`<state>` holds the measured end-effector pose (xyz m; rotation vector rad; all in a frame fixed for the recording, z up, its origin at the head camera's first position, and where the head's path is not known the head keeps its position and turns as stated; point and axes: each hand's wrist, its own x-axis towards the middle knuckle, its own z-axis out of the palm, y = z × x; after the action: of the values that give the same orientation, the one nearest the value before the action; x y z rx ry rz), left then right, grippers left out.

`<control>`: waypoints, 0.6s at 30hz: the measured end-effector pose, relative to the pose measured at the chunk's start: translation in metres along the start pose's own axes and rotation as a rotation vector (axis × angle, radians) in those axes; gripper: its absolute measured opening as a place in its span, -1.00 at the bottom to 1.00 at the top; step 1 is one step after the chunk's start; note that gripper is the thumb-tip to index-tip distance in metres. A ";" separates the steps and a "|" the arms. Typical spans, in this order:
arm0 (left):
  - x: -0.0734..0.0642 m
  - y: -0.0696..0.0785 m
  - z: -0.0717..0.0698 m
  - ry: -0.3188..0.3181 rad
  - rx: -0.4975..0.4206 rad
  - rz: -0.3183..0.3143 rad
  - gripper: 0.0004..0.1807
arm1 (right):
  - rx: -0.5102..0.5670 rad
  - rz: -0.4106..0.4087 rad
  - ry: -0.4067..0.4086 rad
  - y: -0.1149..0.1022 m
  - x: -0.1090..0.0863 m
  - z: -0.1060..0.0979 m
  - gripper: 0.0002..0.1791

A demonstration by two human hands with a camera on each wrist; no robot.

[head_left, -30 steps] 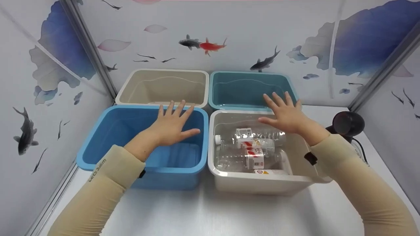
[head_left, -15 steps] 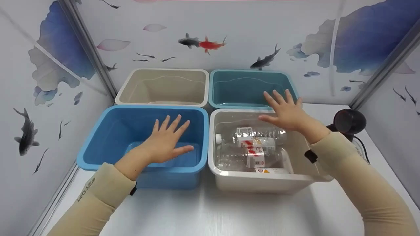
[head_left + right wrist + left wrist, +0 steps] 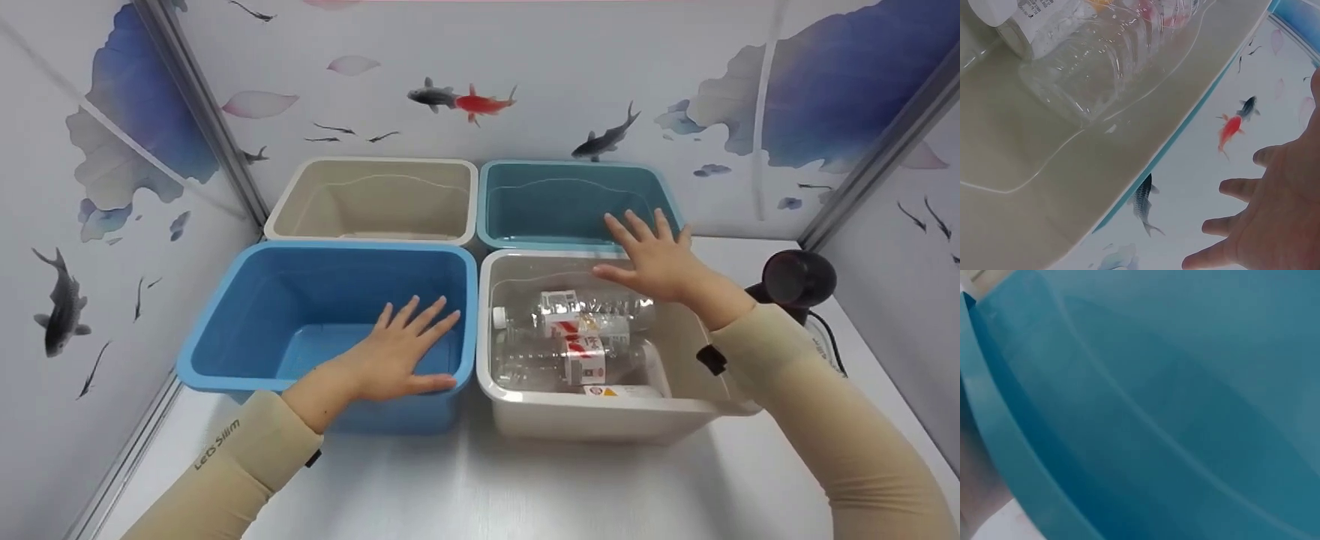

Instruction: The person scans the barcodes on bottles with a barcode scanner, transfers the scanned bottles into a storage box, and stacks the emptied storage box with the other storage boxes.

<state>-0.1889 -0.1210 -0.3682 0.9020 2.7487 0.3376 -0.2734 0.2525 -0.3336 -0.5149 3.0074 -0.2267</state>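
Both hands hold nothing. The left hand (image 3: 386,365), its fingers spread, lies over the near side of the blue bin (image 3: 401,416); whether it touches the rim cannot be told. The right hand (image 3: 661,264), also spread, is above the far right corner of the pale grey bin (image 3: 585,426). The clear bottles (image 3: 583,358) lie on their sides inside the pale grey bin, apart from the fingers. They are probably light, thin-walled and easily dented, smooth enough to slip, yet unlikely to break; the labelled middle or the capped neck should give the surest hold. The bins appear stiff and are best held by the rim. The bottles are transparent and ribbed, with red-and-white labels; one white cap (image 3: 499,318) faces left. Their exact number is unclear where they overlap. A white object (image 3: 624,391) bearing an orange triangle lies at the near side. Behind stand a beige bin (image 3: 390,196) and a teal bin (image 3: 547,210); a black device (image 3: 799,279) stands at right, before a fish-patterned wall (image 3: 525,45).
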 end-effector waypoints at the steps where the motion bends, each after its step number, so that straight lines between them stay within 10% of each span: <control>1: 0.002 0.001 0.000 -0.006 0.000 0.011 -0.06 | -0.005 -0.003 -0.005 -0.001 0.000 0.000 -0.02; 18: 0.013 0.008 0.004 -0.040 -0.002 0.062 -0.08 | -0.080 -0.160 -0.030 -0.005 0.004 0.010 -0.18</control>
<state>-0.1934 -0.1065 -0.3721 0.9847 2.6883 0.3299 -0.2743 0.2448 -0.3429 -0.7603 2.9579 -0.1082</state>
